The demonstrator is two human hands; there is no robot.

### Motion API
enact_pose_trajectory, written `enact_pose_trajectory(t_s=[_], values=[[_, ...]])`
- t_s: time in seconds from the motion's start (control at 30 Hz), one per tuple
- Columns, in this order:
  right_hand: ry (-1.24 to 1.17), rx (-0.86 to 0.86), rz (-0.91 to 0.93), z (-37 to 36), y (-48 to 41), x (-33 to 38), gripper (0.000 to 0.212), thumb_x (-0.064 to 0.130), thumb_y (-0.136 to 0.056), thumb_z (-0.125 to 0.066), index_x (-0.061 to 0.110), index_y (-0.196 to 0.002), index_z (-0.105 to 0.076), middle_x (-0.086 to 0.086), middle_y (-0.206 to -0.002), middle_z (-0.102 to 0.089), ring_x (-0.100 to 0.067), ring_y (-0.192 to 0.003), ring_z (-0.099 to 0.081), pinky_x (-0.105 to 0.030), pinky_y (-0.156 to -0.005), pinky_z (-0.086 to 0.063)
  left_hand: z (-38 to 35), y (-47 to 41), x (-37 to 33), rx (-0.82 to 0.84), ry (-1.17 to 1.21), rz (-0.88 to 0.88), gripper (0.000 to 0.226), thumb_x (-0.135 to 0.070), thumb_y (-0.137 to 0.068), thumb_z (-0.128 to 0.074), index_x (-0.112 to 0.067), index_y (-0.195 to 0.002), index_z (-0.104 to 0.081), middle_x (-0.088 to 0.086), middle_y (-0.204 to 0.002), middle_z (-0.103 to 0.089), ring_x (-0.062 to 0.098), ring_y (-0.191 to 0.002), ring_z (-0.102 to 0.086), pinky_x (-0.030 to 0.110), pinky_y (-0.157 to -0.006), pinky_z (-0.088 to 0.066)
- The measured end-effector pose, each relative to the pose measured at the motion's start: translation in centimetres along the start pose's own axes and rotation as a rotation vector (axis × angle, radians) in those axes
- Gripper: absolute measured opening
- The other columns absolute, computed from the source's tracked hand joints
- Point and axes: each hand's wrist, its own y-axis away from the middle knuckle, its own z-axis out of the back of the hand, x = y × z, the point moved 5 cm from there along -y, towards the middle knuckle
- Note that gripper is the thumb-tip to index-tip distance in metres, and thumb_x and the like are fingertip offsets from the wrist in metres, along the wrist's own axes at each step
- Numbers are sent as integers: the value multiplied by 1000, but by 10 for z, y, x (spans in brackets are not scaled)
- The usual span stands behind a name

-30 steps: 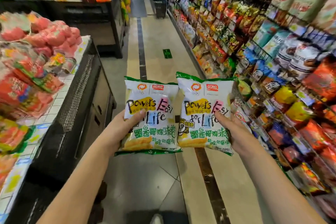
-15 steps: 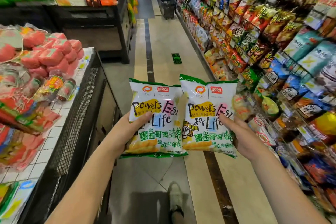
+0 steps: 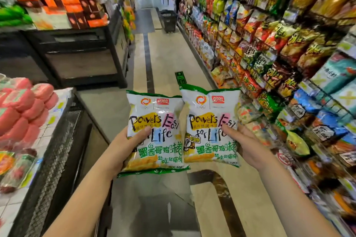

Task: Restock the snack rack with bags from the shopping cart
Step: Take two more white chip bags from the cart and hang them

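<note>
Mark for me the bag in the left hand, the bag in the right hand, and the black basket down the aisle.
Left-hand bag (image 3: 161, 140), head view, printed front.
Right-hand bag (image 3: 206, 140), head view, printed front.
Black basket (image 3: 169, 19), head view, front wall.

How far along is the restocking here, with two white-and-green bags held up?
Done: the pick-up, it seems, since both bags are held; no cart shows. In hand: the left hand grips the left bag, the right hand grips the right bag, upright and side by side over the aisle. Left: neither is on the snack rack at the right yet; both need placing.
</note>
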Motion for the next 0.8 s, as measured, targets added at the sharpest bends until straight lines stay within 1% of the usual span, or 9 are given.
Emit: enact_pose_trajectory(t_s=[0.17, 0.27, 0.37, 0.47, 0.53, 0.6, 0.67, 0.73, 0.8], values=[[-40, -124, 25, 8, -28, 31, 47, 12, -101, -58, 9, -147, -45, 22, -85, -55, 10, -65, -58, -11, -72, -46, -3, -81, -19, 86, -29, 3, 88, -58, -60, -94, -18, -132, -63, 15, -122, -75, 38, -110, -73, 59, -104, -51], [-49, -209, 41, 22, -54, 42, 24, 13, -101, -58, 30, -118, -59, 23, -79, -71, 13, -86, -56, -7, -70, -47, -13, -134, -36, 185, -69, 1, 107, -65, -42, -97, -18, -131, -61, 14, -119, -76, 38, -107, -74, 54, -94, -59], [-89, -307, 85, 26, -68, 61, 11, 14, -100, -61, 18, -109, -60, 16, -83, -66, 9, -74, -60, -6, -52, -48, -29, -188, -55, 270, -87, -26, 95, -63, -48, -96, -16, -125, -65, 15, -114, -77, 36, -103, -76, 44, -82, -64], [-116, -366, 153, 19, -77, 84, 60, 40, -75, -88, 20, -123, -57, 18, -74, -64, 2, -62, -62, -10, -52, -46, -50, -236, -76, 371, -99, -46, 47, -41, -78, -79, -16, -116, -70, 14, -109, -79, 32, -98, -77, 39, -78, -65], [-128, -465, 186, 24, -85, 93, 51, 40, -74, -87, 30, -115, -58, 14, -83, -70, 4, -63, -66, -17, -55, -52, -64, -263, -88, 455, -88, -40, 47, -39, -78, -79, -18, -120, -68, 12, -110, -79, 31, -99, -77, 38, -78, -65], [-184, -584, 197, 31, -88, 100, 21, 22, -96, -67, 24, -115, -60, 8, -93, -70, -4, -78, -72, -23, -64, -54, -80, -286, -98, 545, -70, -32, 82, -57, -57, -94, -20, -124, -66, 12, -111, -79, 32, -100, -77, 38, -75, -65], [-243, -667, 223, 35, -85, 111, 37, 13, -103, -54, 17, -140, -53, 0, -115, -70, -24, -118, -65, -34, -81, -47, -98, -306, -111, 608, -67, -38, 104, -65, -35, -98, -21, -123, -65, 12, -110, -79, 33, -98, -77, 40, -73, -65], [-241, -773, 256, 38, -78, 128, 41, 13, -104, -51, 19, -144, -48, -7, -144, -56, -28, -130, -54, -41, -94, -42, -121, -325, -120, 676, -80, -44, 102, -64, -38, -97, -22, -126, -65, 11, -113, -78, 34, -101, -77, 48, -84, -62], [-249, -866, 263, 42, -72, 141, 52, 13, -104, -52, 11, -153, -36, -3, -133, -60, -28, -138, -45, -43, -102, -36, -148, -338, -129, 735, -71, -19, 93, -58, -51, -94, -24, -131, -62, 10, -119, -77, 35, -107, -75, 55, -97, -56]])
